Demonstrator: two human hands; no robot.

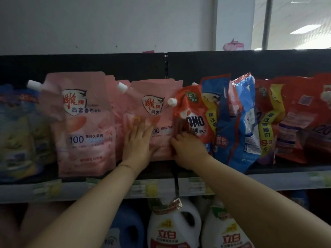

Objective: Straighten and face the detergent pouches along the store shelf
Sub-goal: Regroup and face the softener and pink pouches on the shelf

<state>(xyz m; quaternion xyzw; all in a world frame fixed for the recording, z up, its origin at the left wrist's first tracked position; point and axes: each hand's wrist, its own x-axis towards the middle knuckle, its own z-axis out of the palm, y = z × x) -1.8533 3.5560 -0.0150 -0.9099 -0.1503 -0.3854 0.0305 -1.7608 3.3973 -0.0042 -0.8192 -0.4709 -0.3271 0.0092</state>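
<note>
Your left grip [138, 142] lies flat and open, fingers spread, pressing the lower front of the second pink soft-plastic detergent pouch [157, 86]. It has a white corner spout and stands near the middle of the dark metal store shelf [268, 178]. Your right grip [188, 149] is curled at that pouch's right edge, where it meets the red soft-plastic OMO pouch [195, 111]. It seems to pinch the pink edge, though blur keeps me from ruling out that the red film is caught too.

This pouch appears to sit further back than its twin, the first pink pouch [84, 122] just to the left. The red pouch leans across its right side.

Expect these bags to handle as liquid-filled film: heavy low down, floppy at the top and slick to the touch. You would do better not to tug the spout or the top seam. Take the side edges low, or push at the base, and let the flat palm steady the face while it slides.

All the containers look sealed, so none shows its contents. To the right, a crumpled blue-and-white bag [240, 122] slumps twisted, with red-and-yellow bags [295, 119] beyond it. At the far left are pale yellow-and-blue pouches [18, 131], too blurred to read. Below the shelf stand white plastic handled jugs [172, 230].
</note>
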